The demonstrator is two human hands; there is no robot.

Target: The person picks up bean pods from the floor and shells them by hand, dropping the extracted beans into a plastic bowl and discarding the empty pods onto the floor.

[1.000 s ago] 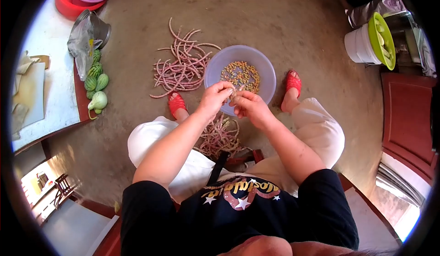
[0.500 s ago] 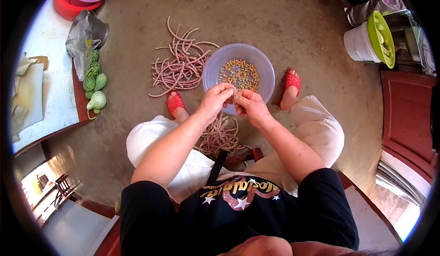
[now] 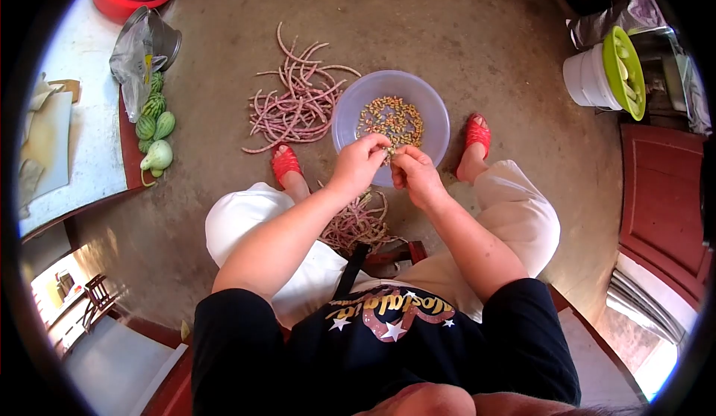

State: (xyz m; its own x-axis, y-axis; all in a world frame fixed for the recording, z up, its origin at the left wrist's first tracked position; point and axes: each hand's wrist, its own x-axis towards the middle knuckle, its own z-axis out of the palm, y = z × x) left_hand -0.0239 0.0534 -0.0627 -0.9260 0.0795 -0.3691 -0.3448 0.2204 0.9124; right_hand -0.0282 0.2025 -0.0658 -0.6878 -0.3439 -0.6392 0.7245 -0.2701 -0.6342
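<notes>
Over the near side of a pale purple basin [image 3: 344,121], my left hand [image 3: 360,164] and my right hand [image 3: 418,176] meet, fingertips pinched on a bean pod [image 3: 389,152]. Only a short piece of the pod shows; the fingers cover the rest. Shelled beans [image 3: 393,118], speckled yellow and reddish, lie in the bottom of the basin. A heap of long purple bean pods [image 3: 294,106] is on the floor to the basin's left. Thin, twisted pod shells [image 3: 358,226] are piled between my legs, below my hands.
At the left, small watermelons [image 3: 155,106] and a pale gourd [image 3: 157,155] sit by a table [image 3: 97,147] near a metal pot [image 3: 164,39]. A white bucket [image 3: 589,79] with a green colander [image 3: 626,103] stands right. My feet in red sandals [image 3: 477,136] flank the basin.
Both hands have shifted slightly to the right, still together at the pod. More of the pod shows between the fingertips. The view has tilted a little.
</notes>
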